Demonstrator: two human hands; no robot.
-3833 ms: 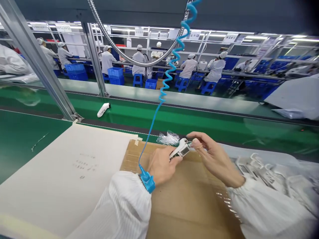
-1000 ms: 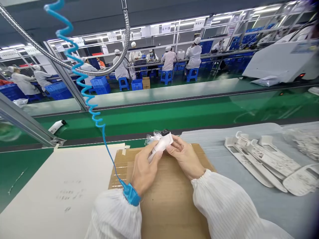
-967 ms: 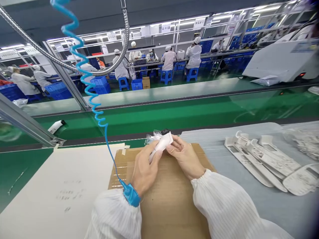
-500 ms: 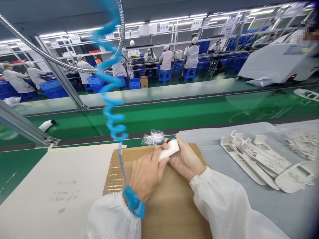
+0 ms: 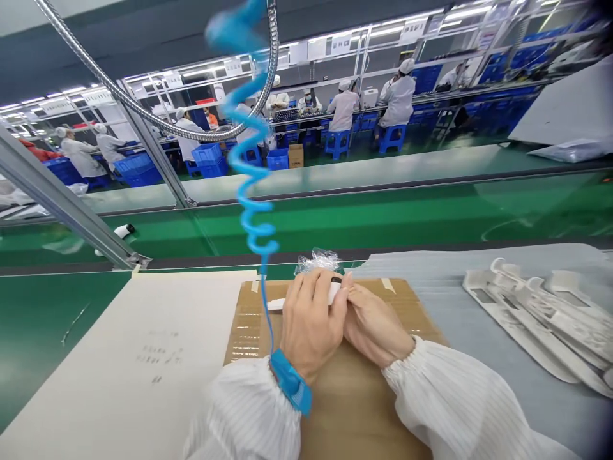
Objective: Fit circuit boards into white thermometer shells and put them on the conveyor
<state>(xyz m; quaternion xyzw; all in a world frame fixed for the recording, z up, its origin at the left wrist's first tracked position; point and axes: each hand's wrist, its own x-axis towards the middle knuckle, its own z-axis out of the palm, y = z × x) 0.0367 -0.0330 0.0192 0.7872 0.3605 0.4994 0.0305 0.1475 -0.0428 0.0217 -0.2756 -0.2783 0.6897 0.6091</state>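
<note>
Between my two hands is a white plastic handheld device [image 5: 334, 293] with a black end; its exact kind is hidden. My left hand [image 5: 312, 316] is wrapped over its body, and the slim white handle end pokes out to the left beyond the fingers. Gripping the black-ended side from the right, my right hand [image 5: 376, 321] has its fingers largely covered. A blue wrist strap [image 5: 291, 382] with a coiled blue cord [image 5: 256, 207] circles my left wrist. Beneath both hands lies a brown cardboard sheet [image 5: 364, 409].
Crumpled clear plastic [image 5: 318, 260] lies just past the cardboard. White plastic shell parts [image 5: 536, 319] rest on grey foam [image 5: 445, 306] at right. A white board [image 5: 96, 364] is at left. Beyond runs a green conveyor [image 5: 325, 223] bearing a similar white device [image 5: 123, 231]. Co-workers sit farther back.
My left hand has moved from the handle up over the device's body, now covering most of it. The handle has swung to point left. The view has turned left.
</note>
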